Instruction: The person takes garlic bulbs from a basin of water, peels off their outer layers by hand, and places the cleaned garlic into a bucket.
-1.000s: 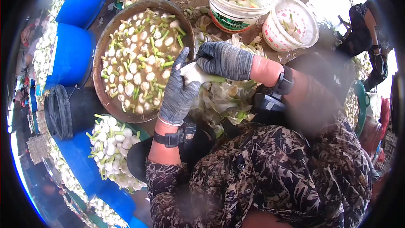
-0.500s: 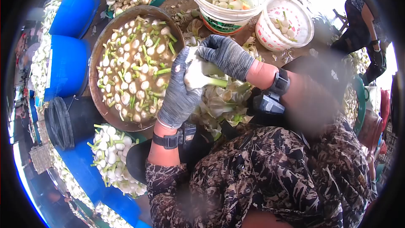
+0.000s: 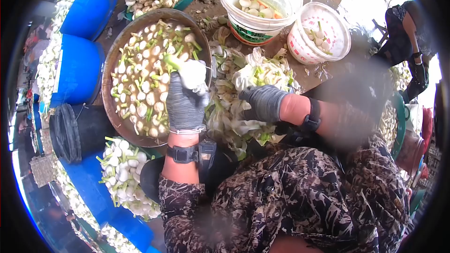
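My left hand (image 3: 184, 107), in a grey glove, holds a white garlic bulb (image 3: 192, 75) with a short green stem at the right side of a wide basin (image 3: 108, 103). Murky water in the basin is full of trimmed garlic bulbs (image 3: 142, 109). My right hand (image 3: 266, 103), gloved too, hangs over a heap of stripped garlic skins (image 3: 228, 126). Its fingers are curled inward and point left; whatever they hold, if anything, is hidden.
Beyond the skins stand a white bucket (image 3: 253, 27) and a smaller red-printed bucket (image 3: 300, 49), both with bulbs inside. Blue tubs (image 3: 77, 68) and a black bucket (image 3: 89, 129) line the left. Garlic bulbs (image 3: 124, 168) are piled lower left. Another person (image 3: 407, 33) is at right.
The hands have separated. My left hand has turned the bulb, its stem now pointing up-left over the basin. My right hand has let go of the bulb and dropped toward the skins.
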Available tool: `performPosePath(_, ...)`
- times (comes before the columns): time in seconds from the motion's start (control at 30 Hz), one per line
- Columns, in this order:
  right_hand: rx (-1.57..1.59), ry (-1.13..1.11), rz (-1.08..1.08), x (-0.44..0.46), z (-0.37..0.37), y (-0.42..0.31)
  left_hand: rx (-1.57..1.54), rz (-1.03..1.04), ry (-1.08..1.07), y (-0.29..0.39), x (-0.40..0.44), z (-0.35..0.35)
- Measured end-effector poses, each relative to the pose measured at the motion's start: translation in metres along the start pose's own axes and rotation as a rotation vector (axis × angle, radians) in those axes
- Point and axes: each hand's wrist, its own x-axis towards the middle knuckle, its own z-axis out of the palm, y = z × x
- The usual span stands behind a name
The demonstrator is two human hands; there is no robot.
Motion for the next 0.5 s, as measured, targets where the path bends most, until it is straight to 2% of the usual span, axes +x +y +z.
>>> performPosePath(0.07, 0.148, 0.367, -0.080, -0.007, -0.012, -0.004, 0.352, 0.094, -0.013, 0.001, -0.002, 0.002)
performPosePath(0.1, 0.410, 0.510, -0.336, 0.004, -0.007, 0.005, 0.580, 0.150, 0.153, -0.007, -0.011, 0.005)
performPosePath(0.13, 0.920, 0.514, -0.585, 0.005, -0.012, -0.017, 0.707, 0.255, 0.101, -0.018, -0.013, 0.002)
performPosePath(0.2, 0.907, 0.417, -0.284, 0.010, -0.022, -0.017, 0.938, 0.250, -0.138, -0.031, -0.018, -0.004)
performPosePath(0.27, 0.830, 0.537, -0.290, 0.018, -0.031, -0.014, 0.866, 0.226, -0.166, -0.033, -0.026, -0.002)
performPosePath(0.33, 0.940, 0.834, -0.397, 0.035, -0.056, 0.010, 0.757, 0.202, -0.111, -0.026, -0.033, -0.001)
performPosePath(0.37, 0.883, 1.043, -0.601, 0.057, -0.080, 0.031, 0.682, 0.185, -0.048, -0.021, -0.036, -0.005)
performPosePath(0.4, 0.313, 1.252, -0.311, 0.052, -0.108, 0.036, 0.605, 0.170, 0.012, -0.015, -0.038, -0.009)
performPosePath(0.43, -0.234, 1.412, 0.063, 0.047, -0.137, 0.040, 0.533, 0.243, 0.065, -0.011, -0.038, -0.016)
performPosePath(0.47, -0.579, 1.564, 0.197, 0.061, -0.151, 0.059, 0.463, 0.313, 0.115, -0.005, -0.037, -0.024)
performPosePath(0.5, -0.533, 1.491, 0.178, 0.069, -0.156, 0.051, 0.441, 0.313, 0.197, 0.005, -0.038, -0.028)
